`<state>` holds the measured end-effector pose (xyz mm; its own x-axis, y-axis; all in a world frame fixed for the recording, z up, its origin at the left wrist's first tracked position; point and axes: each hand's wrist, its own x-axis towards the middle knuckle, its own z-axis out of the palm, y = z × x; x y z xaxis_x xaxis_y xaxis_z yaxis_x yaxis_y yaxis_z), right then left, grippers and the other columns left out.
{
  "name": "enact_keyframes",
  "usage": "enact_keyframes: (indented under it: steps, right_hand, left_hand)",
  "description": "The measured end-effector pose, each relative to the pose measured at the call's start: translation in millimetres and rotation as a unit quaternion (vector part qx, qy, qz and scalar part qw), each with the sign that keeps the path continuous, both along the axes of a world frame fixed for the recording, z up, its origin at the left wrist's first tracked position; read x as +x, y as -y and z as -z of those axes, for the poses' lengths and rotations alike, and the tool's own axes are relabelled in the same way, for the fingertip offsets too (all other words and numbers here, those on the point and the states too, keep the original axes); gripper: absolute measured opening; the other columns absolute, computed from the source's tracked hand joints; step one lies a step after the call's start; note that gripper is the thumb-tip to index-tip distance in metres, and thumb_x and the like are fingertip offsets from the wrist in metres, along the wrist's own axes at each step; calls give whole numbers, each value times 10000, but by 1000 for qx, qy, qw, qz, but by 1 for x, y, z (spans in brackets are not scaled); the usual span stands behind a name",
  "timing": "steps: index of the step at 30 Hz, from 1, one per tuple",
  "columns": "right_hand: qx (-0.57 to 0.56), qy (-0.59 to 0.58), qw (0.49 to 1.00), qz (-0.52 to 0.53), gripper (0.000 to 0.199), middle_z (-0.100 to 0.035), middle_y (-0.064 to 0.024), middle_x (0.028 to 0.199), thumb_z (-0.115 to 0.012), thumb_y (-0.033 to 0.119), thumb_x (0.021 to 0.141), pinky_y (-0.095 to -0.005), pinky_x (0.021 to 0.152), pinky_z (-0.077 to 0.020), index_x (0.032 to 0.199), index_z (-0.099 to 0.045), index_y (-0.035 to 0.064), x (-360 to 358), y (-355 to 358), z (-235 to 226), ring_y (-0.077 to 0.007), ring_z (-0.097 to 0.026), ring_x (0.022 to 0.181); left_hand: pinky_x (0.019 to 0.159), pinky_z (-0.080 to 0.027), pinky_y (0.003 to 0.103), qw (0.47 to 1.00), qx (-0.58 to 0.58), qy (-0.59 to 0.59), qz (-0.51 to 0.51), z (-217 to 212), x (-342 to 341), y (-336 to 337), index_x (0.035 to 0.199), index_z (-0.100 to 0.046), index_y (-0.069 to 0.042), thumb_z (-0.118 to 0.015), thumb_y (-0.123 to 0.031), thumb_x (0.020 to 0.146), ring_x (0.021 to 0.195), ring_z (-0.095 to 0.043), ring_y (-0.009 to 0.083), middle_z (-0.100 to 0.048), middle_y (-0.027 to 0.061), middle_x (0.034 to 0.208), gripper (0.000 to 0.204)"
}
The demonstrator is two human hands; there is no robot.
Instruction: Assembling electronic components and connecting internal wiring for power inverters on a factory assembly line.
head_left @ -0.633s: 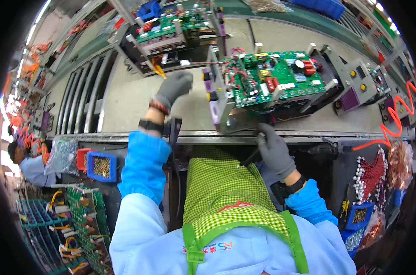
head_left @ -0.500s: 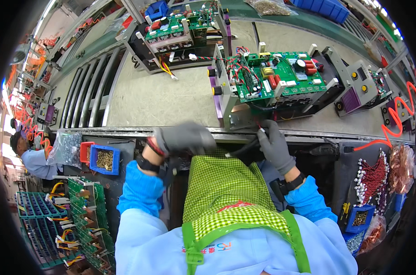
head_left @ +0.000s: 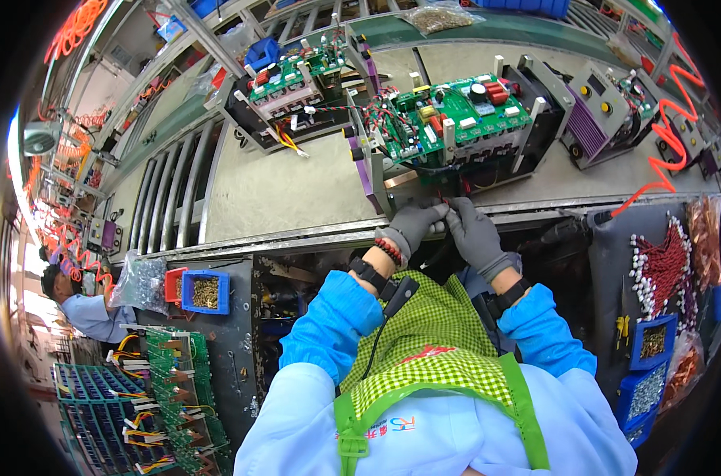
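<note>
Both my hands wear grey gloves and meet at the bench's front edge, just below an open-topped electronic unit with a green circuit board [head_left: 465, 111]. My left hand [head_left: 413, 227] is closed, its thumb and forefinger pinched close to the right fingertips. My right hand [head_left: 473, 236] is closed too, its fingertips pointing up toward the underside of the unit. What lies between the fingers is too small and covered to name; thin dark and red wires show just above them. The unit's purple-edged front panel [head_left: 367, 170] stands to the left of my hands.
A second open unit [head_left: 293, 91] stands farther back left, and a closed one [head_left: 606, 111] to the right. Steel rollers [head_left: 167, 190] lie at the left. A blue bin of brass screws [head_left: 205, 292], upright circuit boards [head_left: 178, 381], red wire bundles [head_left: 663, 262] and an orange coiled hose [head_left: 671, 135] surround the bench.
My left hand has swung right and up to join my right hand. The black cable seen between my hands earlier is now mostly hidden. The view has shifted, with the unit appearing farther left.
</note>
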<state>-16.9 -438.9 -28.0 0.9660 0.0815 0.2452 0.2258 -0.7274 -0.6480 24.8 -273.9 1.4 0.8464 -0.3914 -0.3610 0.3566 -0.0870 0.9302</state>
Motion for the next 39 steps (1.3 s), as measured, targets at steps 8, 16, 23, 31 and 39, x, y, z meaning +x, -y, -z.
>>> enact_keyframes:
  steps: [8,16,23,31,39]
  right_hand:
    - [20,112,993,-33,509,-639,-178,1081,-579,265,922,-435,732,-523,1356,-424,52,-29,27,-52,-354,-650,877]
    - [15,275,938,210,553,-529,-225,1253,-646,216,872,-450,949,-447,1330,-429,-7,42,143,-44,-389,-540,1116]
    - [3,-13,977,212,495,-604,-281,1093,-604,365,838,-478,889,-467,1190,-533,23,101,173,-20,-447,-586,1019]
    - [-10,-10,974,227,475,-612,-266,1103,-602,352,836,-490,896,-462,1178,-535,28,100,166,-8,-450,-580,1034]
    - [-63,-5,966,252,599,-612,-266,1131,-615,378,833,-491,904,-459,1286,-484,9,100,166,-3,-447,-580,1042]
  left_hand:
    - [648,-487,412,795,329,484,-161,28,17,19,920,-682,-68,-618,-305,885,703,-635,308,-677,143,805,248]
    - [681,-463,493,747,434,466,-189,38,27,31,823,-694,-67,-544,-315,898,742,-615,387,-644,194,779,300]
    - [664,-452,488,728,359,524,-259,48,31,37,826,-678,-72,-575,-307,882,705,-608,387,-645,173,755,262]
    - [619,-463,482,744,370,499,-246,47,35,35,781,-664,-70,-620,-313,847,679,-618,381,-631,173,703,256]
    - [578,-459,474,768,393,460,-209,40,33,35,718,-644,-76,-627,-323,843,610,-609,373,-621,157,651,277]
